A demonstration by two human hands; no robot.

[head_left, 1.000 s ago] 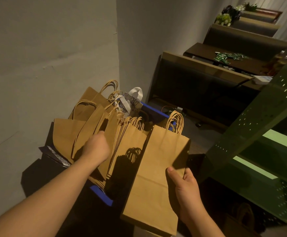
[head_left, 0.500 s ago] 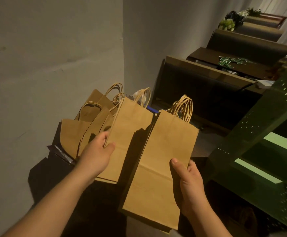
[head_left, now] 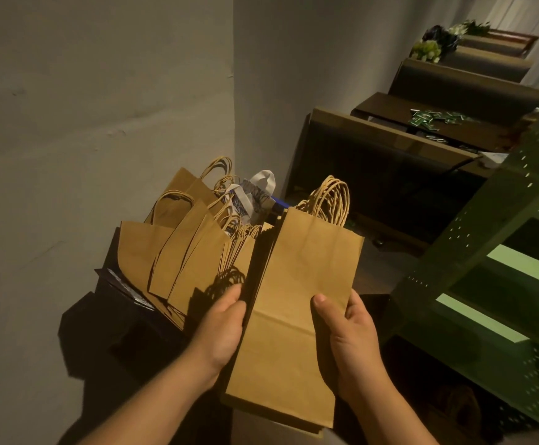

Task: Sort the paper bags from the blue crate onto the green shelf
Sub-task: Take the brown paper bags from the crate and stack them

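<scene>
while in both hands point(head_left: 289, 329), bag stack point(head_left: 297, 316)

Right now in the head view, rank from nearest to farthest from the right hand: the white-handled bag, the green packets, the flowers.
From the right hand:
1. White-handled bag, in the crate, up-left.
2. Green packets, on the dark table behind.
3. Flowers, far end, top right.

No text, label, brand, number or sign can be read anywhere in view. The white bag with a dark printed pattern point(head_left: 255, 195) among the brown paper bags carries markings too blurred to make out, and the small green packets point(head_left: 435, 117) scattered on the dark table are too small to tell.
</scene>
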